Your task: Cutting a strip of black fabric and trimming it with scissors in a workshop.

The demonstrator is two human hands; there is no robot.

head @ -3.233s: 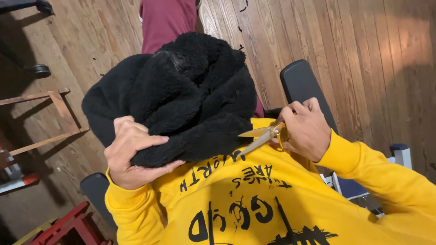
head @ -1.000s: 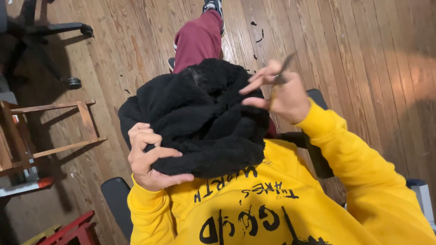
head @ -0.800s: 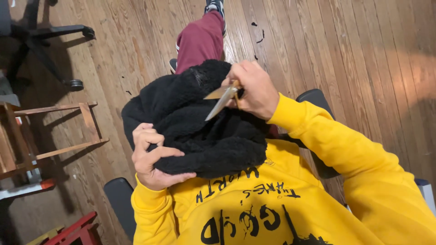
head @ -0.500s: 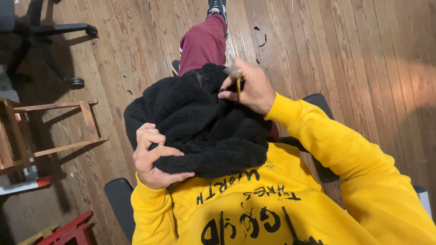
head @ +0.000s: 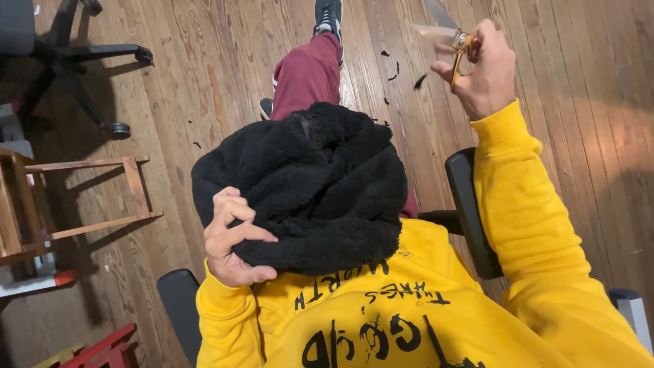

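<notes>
The left hand (head: 235, 235) is clamped on the near edge of a black fleece garment (head: 306, 184) bunched in the lap, fingers dug into the pile. Trimming it cleanly seems to call for pulling the fleece taut under that grip and keeping those fingers clear of the blades. Farther out, up and to the right of the fleece, the right hand (head: 480, 68) is closed around gold-handled scissors (head: 449, 37), blades apart, well clear of the cloth. Black scraps (head: 395, 68) lie on the wooden floor (head: 204, 54) beyond.
</notes>
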